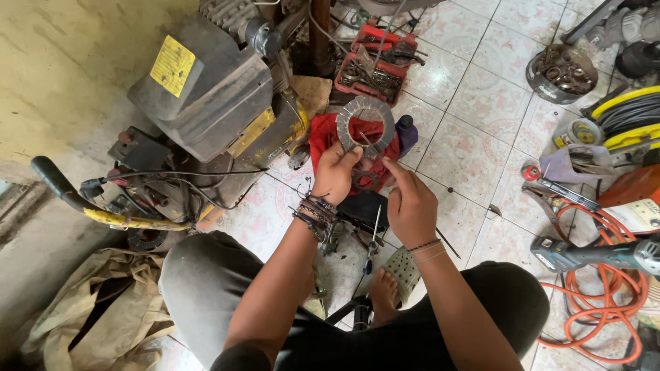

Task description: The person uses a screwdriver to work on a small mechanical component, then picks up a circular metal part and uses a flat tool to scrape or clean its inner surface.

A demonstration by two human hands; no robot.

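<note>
The person squats on the tiled floor (481,103), both forearms stretched forward between the knees. The left hand (335,173) is raised, wrist wrapped in dark bracelets, thumb and fingers pinching the lower rim of a grey toothed friction ring (347,124), which stands upright in the air above a red cloth (323,137). The right hand (411,206) sits just beside and a little lower, knuckles up, fingers closed on a thin metal pick (368,143) whose tip reaches into the opening of the ring. A thin bracelet circles that wrist.

Behind the ring, an open red tool case (375,69) lies full of sockets. A grimy air compressor (206,103) with a yellow label stands to the left, near a handle with a black grip (51,180). On the right, an orange hose (591,288) coils by a power tool (598,254), and a round metal tin (562,72) of small parts rests farther off. A screwdriver (372,240) lies under the wrists, near a sandalled foot (392,285).
</note>
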